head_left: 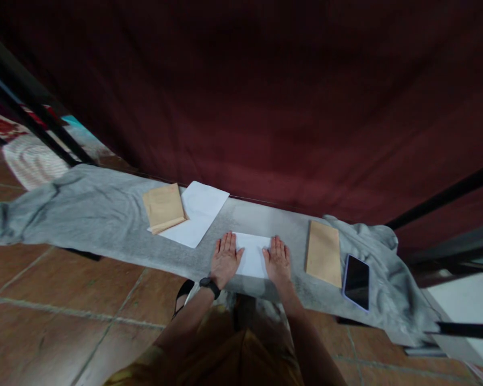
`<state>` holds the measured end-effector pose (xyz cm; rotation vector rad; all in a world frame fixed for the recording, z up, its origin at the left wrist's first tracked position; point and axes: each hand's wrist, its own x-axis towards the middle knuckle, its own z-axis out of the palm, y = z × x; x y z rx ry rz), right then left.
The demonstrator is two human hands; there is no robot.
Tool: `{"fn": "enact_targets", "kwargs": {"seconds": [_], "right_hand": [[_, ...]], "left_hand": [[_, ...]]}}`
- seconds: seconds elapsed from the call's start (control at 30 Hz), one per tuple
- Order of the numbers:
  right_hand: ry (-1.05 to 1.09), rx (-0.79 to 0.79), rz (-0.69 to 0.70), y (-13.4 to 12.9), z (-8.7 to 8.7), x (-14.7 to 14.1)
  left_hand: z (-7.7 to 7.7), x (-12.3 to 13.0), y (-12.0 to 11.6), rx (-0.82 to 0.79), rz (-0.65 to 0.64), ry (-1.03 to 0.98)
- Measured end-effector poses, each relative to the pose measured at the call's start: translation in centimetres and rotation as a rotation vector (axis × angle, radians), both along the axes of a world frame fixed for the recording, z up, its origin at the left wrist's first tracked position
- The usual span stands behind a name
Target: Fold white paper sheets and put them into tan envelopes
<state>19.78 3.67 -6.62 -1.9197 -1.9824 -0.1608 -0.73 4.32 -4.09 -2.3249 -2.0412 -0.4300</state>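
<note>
A white sheet of paper (253, 256) lies flat on the grey cloth right in front of me. Along its left edge rests my left hand (226, 258), palm down with the fingers stretched out; a dark watch (210, 287) is on that wrist. My right hand (277, 260) lies flat over the paper's right edge, fingers extended and pointing away from me. Both thumbs point inward across the sheet. Neither hand grips anything. Whether the paper is folded cannot be made out.
Left of my hands, a folded brown paper piece (165, 206) overlaps a larger white sheet (203, 209). A brown paper rectangle (323, 253) and a phone (356, 282) lie to the right. Grey cloth (116, 236) covers the narrow surface; a dark red curtain (265, 107) hangs behind.
</note>
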Motion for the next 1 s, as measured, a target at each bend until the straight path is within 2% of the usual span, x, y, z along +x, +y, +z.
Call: {"fn": "enact_targets", "kwargs": {"seconds": [0.17, 0.27, 0.4, 0.47, 0.57, 0.7, 0.83, 1.0], "right_hand": [[0.042, 0.053, -0.004, -1.7, -0.1, 1.9], [0.159, 0.035, -0.014, -2.2, 0.3, 1.1], [0.393, -0.106, 0.118, -2.4, 1.2, -2.3], [0.412, -0.171, 0.180, -2.8, 1.5, -3.7], [0.288, -0.206, 0.257, -4.0, 1.6, -4.0], [0.080, -0.136, 0.307, -5.5, 1.4, -2.3], [-0.021, -0.095, 0.296, -6.0, 0.9, -0.3], [-0.034, -0.070, 0.253, -6.6, 0.5, 1.4]], "left_hand": [[0.5, -0.8, -0.5, 0.015, 0.072, -0.013], [1.0, 0.6, -1.4, 0.045, 0.090, -0.021], [0.8, 4.2, -3.4, 0.022, -0.131, -0.038], [0.3, 5.3, -4.3, -0.005, -0.218, -0.032], [-0.3, 5.4, -5.2, -0.036, -0.240, -0.014], [-0.2, 3.8, -5.7, -0.050, -0.235, -0.002], [0.4, 2.5, -5.9, -0.041, -0.211, -0.013], [0.6, 1.1, -6.4, -0.029, -0.203, -0.010]]}}
